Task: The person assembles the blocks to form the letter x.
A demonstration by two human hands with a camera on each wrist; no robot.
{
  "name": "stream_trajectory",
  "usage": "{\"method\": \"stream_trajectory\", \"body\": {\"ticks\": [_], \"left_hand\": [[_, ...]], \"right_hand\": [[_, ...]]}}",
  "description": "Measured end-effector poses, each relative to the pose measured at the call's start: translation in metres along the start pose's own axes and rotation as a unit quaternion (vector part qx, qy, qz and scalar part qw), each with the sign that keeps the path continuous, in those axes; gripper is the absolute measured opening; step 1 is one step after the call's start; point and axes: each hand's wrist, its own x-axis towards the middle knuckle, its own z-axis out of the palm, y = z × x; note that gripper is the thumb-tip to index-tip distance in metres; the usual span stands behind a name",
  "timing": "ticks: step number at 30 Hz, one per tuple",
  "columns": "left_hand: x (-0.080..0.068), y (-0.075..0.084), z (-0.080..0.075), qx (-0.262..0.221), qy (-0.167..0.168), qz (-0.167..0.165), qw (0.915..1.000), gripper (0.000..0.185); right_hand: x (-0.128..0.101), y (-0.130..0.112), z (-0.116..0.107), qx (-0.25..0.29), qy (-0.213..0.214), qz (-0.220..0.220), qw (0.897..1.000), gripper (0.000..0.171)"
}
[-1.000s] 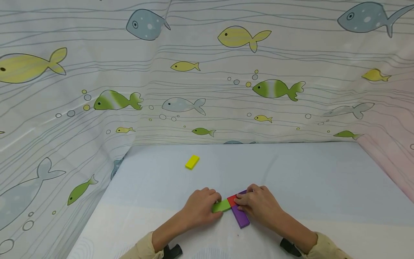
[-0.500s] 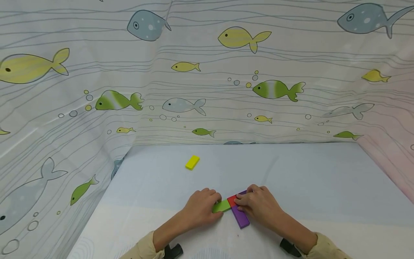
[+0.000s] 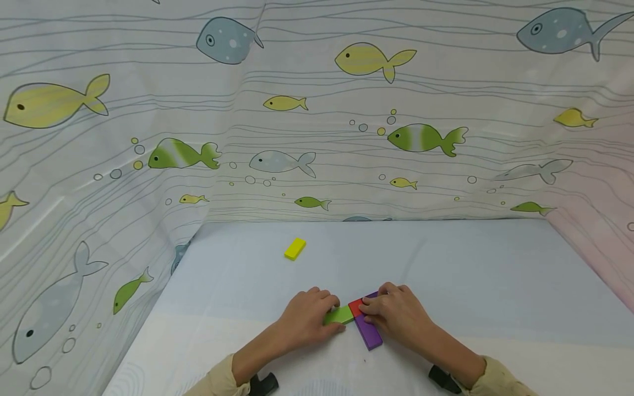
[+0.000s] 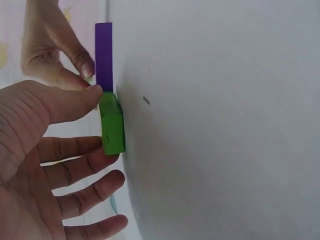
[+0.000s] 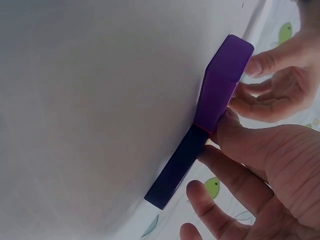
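Left hand [image 3: 309,316] is pinching the green block [image 3: 339,315]; right hand [image 3: 398,313] seems to be pinching the red block [image 3: 355,308], contact partly hidden. Red is sitting between green and the right purple block [image 5: 177,170], the near purple block [image 3: 369,333] extending nearward. Yellow block [image 3: 295,249] is lying farther back on the bench [image 3: 495,275].

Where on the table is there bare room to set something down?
Widest is the table's right side, from the right hand out to the fish-print curtain. Another free patch lies to the left, bordered by the left hand, the yellow block and the curtain. The near middle is crowded: both hands sit around the green block, red block and purple blocks.
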Motion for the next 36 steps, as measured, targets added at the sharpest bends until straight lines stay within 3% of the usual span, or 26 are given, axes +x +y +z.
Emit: {"method": "stream_trajectory", "body": {"ticks": [9,15,22,30,36], "left_hand": [[-0.006,-0.012,-0.008,-0.013,0.056,-0.007,0.9983,0.033],[-0.010,-0.021,-0.014,-0.014,0.076,-0.024,0.9967,0.032],[-0.011,-0.036,-0.020,-0.008,0.130,-0.030,0.9910,0.030],[-0.007,-0.052,-0.025,-0.028,0.152,-0.060,0.9862,0.032],[-0.003,-0.067,-0.025,-0.015,0.173,-0.082,0.9814,0.033]], "right_hand": [[0.000,-0.001,-0.001,-0.001,0.003,-0.001,1.000,0.027],[0.000,-0.001,-0.001,-0.005,-0.004,0.001,1.000,0.027],[0.001,-0.001,-0.002,-0.003,-0.006,0.000,1.000,0.026],[0.000,0.000,-0.001,-0.004,-0.009,0.002,1.000,0.025],[-0.001,0.000,0.000,0.002,-0.011,0.007,1.000,0.026]]}}
